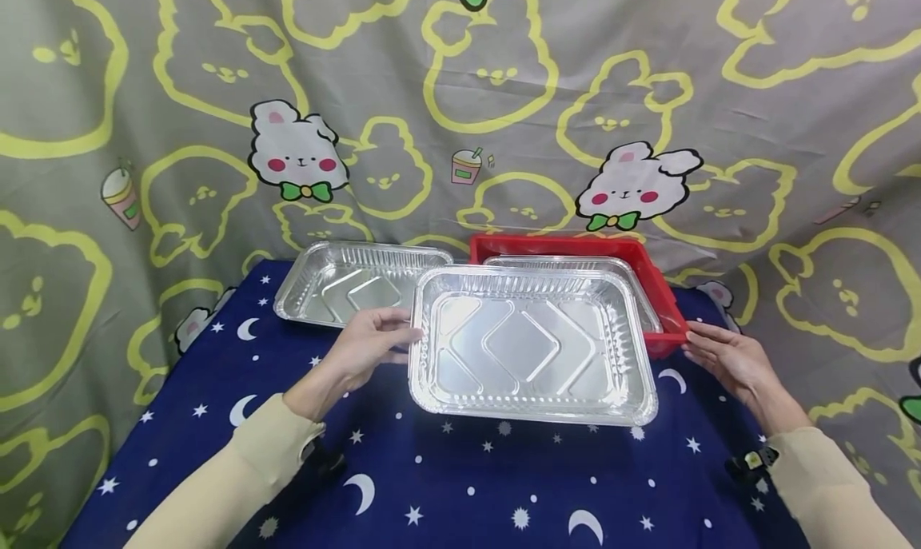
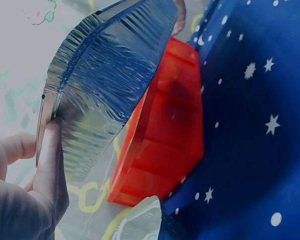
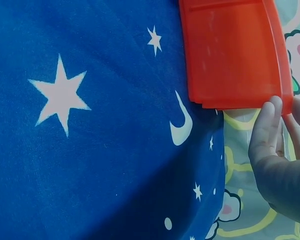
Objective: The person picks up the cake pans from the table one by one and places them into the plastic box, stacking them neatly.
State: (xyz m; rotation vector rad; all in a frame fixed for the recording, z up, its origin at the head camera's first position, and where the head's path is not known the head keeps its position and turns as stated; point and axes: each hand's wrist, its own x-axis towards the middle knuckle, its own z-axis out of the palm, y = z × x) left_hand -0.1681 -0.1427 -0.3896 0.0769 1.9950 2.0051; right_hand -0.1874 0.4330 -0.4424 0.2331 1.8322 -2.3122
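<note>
My left hand (image 1: 368, 345) pinches the left rim of a rectangular foil tray (image 1: 521, 348). That tray is raised above the table and tilted, its ribbed inside facing me. In the left wrist view, the thumb and fingers lie on either side of its rim. My right hand (image 1: 735, 365) pinches the near right corner of a red plastic bin (image 1: 663, 297), with fingertips at the rim in the right wrist view (image 3: 277, 145). A second foil tray (image 1: 636, 273) sits inside the bin, mostly hidden behind the raised one.
Another foil tray (image 1: 345, 281) lies at the back left of the table, partly behind my left hand. A dark blue cloth (image 1: 432, 485) with moons and stars covers the table. Behind it hangs a grey curtain (image 1: 403, 77) with cartoon drawings.
</note>
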